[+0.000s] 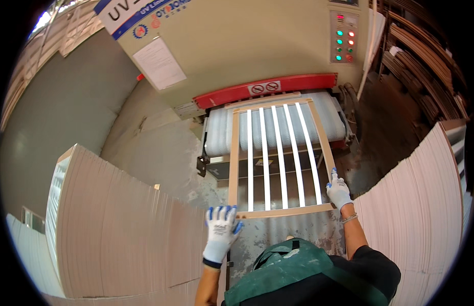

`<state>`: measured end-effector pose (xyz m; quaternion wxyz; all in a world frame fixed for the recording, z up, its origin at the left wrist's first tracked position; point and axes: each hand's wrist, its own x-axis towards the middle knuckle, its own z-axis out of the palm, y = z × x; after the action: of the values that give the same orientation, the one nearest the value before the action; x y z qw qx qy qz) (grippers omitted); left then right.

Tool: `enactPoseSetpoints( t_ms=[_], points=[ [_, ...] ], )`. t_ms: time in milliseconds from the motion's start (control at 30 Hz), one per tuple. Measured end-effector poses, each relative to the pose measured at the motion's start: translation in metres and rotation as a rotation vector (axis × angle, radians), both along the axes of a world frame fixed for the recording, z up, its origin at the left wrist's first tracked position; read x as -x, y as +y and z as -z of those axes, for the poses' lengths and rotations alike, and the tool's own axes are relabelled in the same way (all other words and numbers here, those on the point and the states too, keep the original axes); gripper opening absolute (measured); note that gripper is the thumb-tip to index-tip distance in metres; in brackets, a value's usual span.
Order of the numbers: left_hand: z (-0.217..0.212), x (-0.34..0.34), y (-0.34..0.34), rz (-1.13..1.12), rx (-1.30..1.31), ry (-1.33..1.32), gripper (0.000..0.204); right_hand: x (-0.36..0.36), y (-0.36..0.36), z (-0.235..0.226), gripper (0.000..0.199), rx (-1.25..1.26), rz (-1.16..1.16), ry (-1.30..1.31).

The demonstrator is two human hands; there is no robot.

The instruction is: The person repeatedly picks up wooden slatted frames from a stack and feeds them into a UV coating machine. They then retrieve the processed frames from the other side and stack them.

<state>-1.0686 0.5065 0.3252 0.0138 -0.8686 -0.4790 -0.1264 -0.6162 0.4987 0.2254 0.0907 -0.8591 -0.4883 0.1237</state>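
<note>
The big beige machine (232,46) fills the top of the view, and its upper part is cut off by the edge. It has a red bar (265,89) across its mouth and a small panel of green and red lights (344,36). A white sheet of paper (159,63) is stuck to its side. Below the red bar is a pale roller belt (219,133) with ridges.

Two tall stacks of thin flat boards stand on each side. The left stack (119,229) and the right stack (415,204) show only their thin edges, so the faces of the boards are hidden.

A wooden frame (233,153) with five white slats (278,153) lies half on the belt. Its far end sits under the red bar, and its near end sticks out toward the person.

The person's green apron (293,270) hides what is right below the frame.

The left hand (221,232) wears a white and blue glove. Its fingers are spread wide and touch the near left corner of the frame. The right hand (339,191), gloved the same, is closed around the near right corner.
</note>
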Motion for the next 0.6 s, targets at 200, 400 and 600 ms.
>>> enactPoseSetpoints(
  t_ms=[200,400,600],
  points=[
    [-0.137,0.113,-0.052,-0.537,-0.509,0.247,0.059,-0.021,0.029,0.036,0.075,-0.093,-0.06,-0.046],
    [-0.267,0.215,-0.124,-1.047,-0.974,0.626,0.062,-0.05,0.066,0.055,0.078,-0.157,-0.137,0.014],
    [-0.325,0.245,-0.173,-1.375,-0.583,0.64,0.062,-0.073,0.104,0.059,0.076,-0.195,-0.213,0.031]
  ],
)
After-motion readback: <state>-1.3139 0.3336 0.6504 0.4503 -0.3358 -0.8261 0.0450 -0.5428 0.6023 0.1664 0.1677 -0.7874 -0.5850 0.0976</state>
